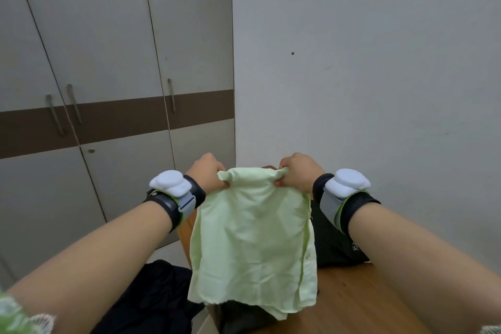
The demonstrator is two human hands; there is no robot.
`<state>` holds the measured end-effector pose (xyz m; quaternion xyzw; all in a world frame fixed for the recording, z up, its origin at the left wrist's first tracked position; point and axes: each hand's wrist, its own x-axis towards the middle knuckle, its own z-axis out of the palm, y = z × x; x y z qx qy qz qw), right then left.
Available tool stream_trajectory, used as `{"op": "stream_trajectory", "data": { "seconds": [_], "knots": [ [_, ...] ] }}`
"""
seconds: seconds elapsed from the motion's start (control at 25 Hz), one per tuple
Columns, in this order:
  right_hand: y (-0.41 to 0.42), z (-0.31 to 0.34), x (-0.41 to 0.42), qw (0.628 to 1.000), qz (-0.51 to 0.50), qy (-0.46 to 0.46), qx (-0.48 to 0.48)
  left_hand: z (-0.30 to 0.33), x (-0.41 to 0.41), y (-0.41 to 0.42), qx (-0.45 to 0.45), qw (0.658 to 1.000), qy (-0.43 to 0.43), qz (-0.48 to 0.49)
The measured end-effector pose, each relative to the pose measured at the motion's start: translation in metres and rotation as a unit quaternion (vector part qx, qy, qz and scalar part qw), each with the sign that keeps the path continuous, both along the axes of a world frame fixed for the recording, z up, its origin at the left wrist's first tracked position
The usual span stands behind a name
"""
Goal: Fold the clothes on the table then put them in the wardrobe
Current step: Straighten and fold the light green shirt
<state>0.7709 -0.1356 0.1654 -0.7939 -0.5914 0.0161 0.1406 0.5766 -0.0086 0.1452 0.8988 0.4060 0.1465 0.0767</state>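
right now, head view: light green garment (252, 228) held up over wooden table (360, 304), hanging in front of dark clothes (333, 238). left hand (207, 175) & right hand (296, 171) each pinching a top corner, fingers curled into cloth. risk: thin grip slipping, hem dragging dark pile off edge, prob crooked fold if corners uneven. long axis vertical, top edge up, hem pointing down twd table. wardrobe (108, 89) doors closed.

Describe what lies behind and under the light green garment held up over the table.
Dark clothes and the wooden table show beside and below the light green garment; whatever lies directly behind it is covered.
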Motion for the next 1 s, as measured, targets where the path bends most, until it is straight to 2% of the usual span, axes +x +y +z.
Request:
{"op": "stream_trajectory", "data": {
  "seconds": [0.16,0.32,0.44,0.52,0.6,0.68,0.76,0.8,0.88,1.0],
  "knots": [
    [0.025,0.011,0.016,0.994,-0.052,-0.066,0.069,0.025,0.027,0.026,0.048,0.998,-0.040,0.012],
    [0.016,0.011,0.017,0.972,-0.039,-0.115,0.202,0.037,0.027,0.021,0.109,0.982,-0.156,0.003],
    [-0.022,-0.039,0.005,0.949,0.008,-0.187,0.253,-0.016,0.000,-0.011,0.199,0.971,-0.125,-0.054],
    [-0.057,-0.100,-0.006,0.957,0.075,-0.217,0.179,-0.079,-0.024,-0.040,0.241,0.959,-0.077,-0.128],
    [-0.092,-0.167,-0.016,0.961,0.146,-0.232,0.044,-0.150,-0.045,-0.073,0.187,0.956,0.021,-0.224],
    [-0.119,-0.223,-0.022,0.946,0.199,-0.247,-0.066,-0.201,-0.055,-0.105,0.125,0.942,0.157,-0.270],
    [-0.136,-0.260,-0.028,0.941,0.213,-0.228,-0.130,-0.236,-0.060,-0.125,0.034,0.927,0.246,-0.281],
    [-0.137,-0.265,-0.028,0.947,0.209,-0.205,-0.132,-0.243,-0.061,-0.125,-0.011,0.919,0.269,-0.288],
    [-0.137,-0.269,-0.033,0.967,0.177,-0.156,-0.101,-0.257,-0.061,-0.123,-0.069,0.933,0.208,-0.286],
    [-0.120,-0.253,-0.039,0.993,0.081,-0.087,-0.009,-0.247,-0.048,-0.117,-0.166,0.963,0.081,-0.195]
  ]
}}
